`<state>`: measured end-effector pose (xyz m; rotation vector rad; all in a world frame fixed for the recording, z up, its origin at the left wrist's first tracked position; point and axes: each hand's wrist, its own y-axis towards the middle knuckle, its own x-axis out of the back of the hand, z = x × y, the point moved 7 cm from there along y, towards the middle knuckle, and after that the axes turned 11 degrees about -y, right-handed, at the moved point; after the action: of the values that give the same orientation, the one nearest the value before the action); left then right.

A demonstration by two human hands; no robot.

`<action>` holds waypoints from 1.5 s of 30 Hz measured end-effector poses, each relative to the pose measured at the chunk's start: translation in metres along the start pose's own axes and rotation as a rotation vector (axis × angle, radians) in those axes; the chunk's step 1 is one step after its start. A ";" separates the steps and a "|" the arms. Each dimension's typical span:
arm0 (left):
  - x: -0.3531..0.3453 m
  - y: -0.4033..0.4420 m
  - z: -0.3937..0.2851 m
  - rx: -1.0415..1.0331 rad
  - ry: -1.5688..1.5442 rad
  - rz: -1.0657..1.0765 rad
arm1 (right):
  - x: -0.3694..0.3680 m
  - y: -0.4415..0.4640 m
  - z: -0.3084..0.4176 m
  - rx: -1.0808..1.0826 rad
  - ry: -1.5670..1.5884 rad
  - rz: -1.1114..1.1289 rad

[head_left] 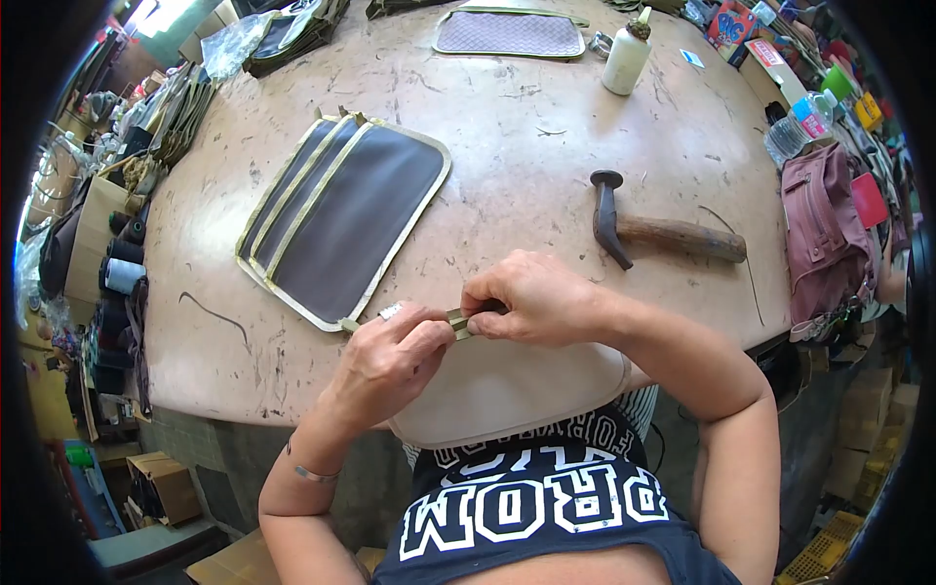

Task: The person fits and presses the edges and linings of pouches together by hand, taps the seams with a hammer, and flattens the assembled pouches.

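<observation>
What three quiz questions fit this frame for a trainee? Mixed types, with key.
1. True or false: the hammer and the white bottle stand apart from each other on the table.
2. What do the left hand and right hand both pinch?
A) the hammer
B) the olive strip at the far edge of the pale panel
C) the white bottle
3. Fill in: the stacked dark panels lie nearer the ____ hand.

Key: 1 true; 2 B; 3 left.

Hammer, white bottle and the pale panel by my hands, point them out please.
Hammer (665, 233): head view, on the wooden handle.
White bottle (625, 68): head view, on its body.
Pale panel (509, 388): head view, on its flat face.
</observation>
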<state>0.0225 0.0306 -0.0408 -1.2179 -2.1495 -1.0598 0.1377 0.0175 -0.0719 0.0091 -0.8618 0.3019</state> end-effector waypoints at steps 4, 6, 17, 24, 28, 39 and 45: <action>0.005 -0.003 0.010 0.178 -0.060 0.152 | 0.000 -0.001 0.002 0.026 0.019 -0.016; 0.010 -0.006 0.019 0.294 -0.208 0.157 | 0.001 -0.002 0.001 0.032 0.045 -0.012; 0.012 -0.010 0.010 0.052 -0.088 0.030 | -0.005 0.003 0.002 0.010 0.105 0.001; 0.012 -0.009 0.012 0.072 -0.133 0.002 | -0.006 0.005 0.009 0.066 -0.067 -0.051; 0.009 -0.009 0.012 0.090 -0.163 0.013 | -0.012 0.005 0.016 0.110 -0.125 -0.047; 0.056 0.003 -0.055 -0.101 0.346 -0.268 | 0.061 -0.014 0.082 0.492 -0.395 -0.506; 0.057 0.010 -0.026 0.009 0.130 -0.251 | 0.065 -0.009 0.048 0.435 -0.265 -0.558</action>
<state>0.0027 0.0425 0.0183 -0.8647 -2.2428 -1.1944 0.1441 0.0199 0.0095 0.6961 -1.0026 -0.0450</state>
